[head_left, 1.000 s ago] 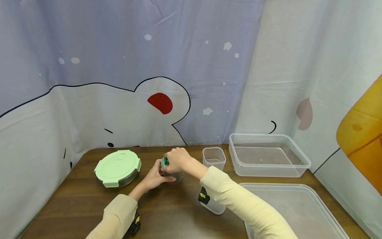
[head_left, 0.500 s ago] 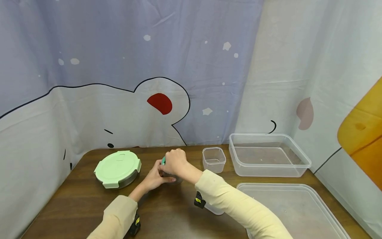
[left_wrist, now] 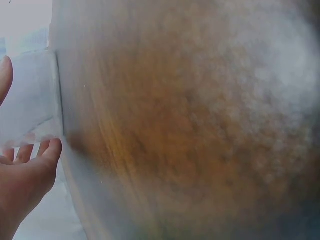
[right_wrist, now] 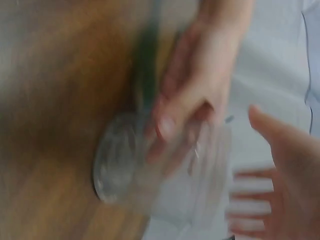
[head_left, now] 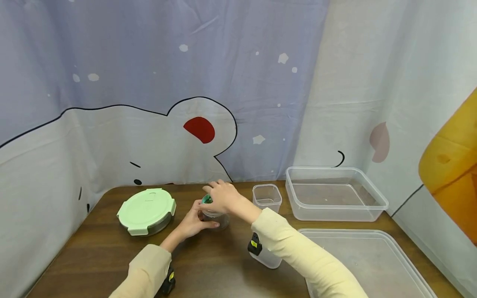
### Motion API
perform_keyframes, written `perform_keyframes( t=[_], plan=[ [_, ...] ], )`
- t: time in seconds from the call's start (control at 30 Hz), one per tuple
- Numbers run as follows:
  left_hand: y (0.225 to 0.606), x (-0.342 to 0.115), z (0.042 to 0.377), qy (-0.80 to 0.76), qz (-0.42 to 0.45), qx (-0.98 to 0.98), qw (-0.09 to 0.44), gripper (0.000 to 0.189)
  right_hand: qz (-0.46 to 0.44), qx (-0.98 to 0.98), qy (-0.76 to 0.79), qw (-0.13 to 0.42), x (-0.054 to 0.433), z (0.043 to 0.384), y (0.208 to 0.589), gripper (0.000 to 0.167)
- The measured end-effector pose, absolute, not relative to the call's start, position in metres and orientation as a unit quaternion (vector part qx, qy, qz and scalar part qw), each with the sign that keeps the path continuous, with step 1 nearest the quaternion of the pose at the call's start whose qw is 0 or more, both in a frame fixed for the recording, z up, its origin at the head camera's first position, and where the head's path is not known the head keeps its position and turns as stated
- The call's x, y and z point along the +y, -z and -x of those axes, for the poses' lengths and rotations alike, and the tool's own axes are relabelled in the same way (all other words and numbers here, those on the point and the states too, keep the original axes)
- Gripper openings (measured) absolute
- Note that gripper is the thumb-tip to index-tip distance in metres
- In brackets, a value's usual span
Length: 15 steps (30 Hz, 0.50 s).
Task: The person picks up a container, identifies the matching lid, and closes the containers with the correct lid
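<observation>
A clear jar (head_left: 222,222) with a green top (head_left: 206,199) stands upright on the table in the head view. My left hand (head_left: 193,222) grips its side, thumb along the front. In the left wrist view the thumb and fingertips of that hand (left_wrist: 27,182) lie on either side of the clear wall (left_wrist: 30,100). Over the top is my right hand (head_left: 222,198), partly covering it. The right wrist view is blurred, but there the right hand's fingers (right_wrist: 252,195) are spread beside the jar's (right_wrist: 117,170) mouth end, curled round nothing.
A round container with a pale green clip lid (head_left: 148,207) sits at the left. Behind the right arm stand a small clear tub (head_left: 267,194) and a large clear box (head_left: 335,213). A flat clear lid (head_left: 357,252) and another clear piece (head_left: 269,258) lie nearer.
The right hand turned over the jar's green top, then turned back with its fingers loosened and spread, showing more green. The left hand has kept its grip in the same place.
</observation>
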<state>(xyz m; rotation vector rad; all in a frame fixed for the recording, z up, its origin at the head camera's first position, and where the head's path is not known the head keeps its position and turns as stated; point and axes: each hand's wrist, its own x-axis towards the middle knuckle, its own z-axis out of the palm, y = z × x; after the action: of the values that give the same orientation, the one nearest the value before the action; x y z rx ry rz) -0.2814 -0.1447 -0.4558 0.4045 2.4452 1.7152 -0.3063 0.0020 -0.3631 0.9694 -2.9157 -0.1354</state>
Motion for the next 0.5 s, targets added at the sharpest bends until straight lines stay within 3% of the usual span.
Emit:
perform_keyframes(
  t=[0.2, 0.5],
  plan=[
    [0.455, -0.145, 0.28, -0.568, -0.124, 0.811, 0.065, 0.08, -0.457, -0.887, 0.03, -0.061, 0.019, 0.319, 0.357, 0.057],
    [0.455, -0.144, 0.281, -0.574, -0.119, 0.808, 0.061, 0.085, -0.492, -0.867, 0.014, -0.072, 0.027, 0.326, 0.361, 0.062]
  ],
)
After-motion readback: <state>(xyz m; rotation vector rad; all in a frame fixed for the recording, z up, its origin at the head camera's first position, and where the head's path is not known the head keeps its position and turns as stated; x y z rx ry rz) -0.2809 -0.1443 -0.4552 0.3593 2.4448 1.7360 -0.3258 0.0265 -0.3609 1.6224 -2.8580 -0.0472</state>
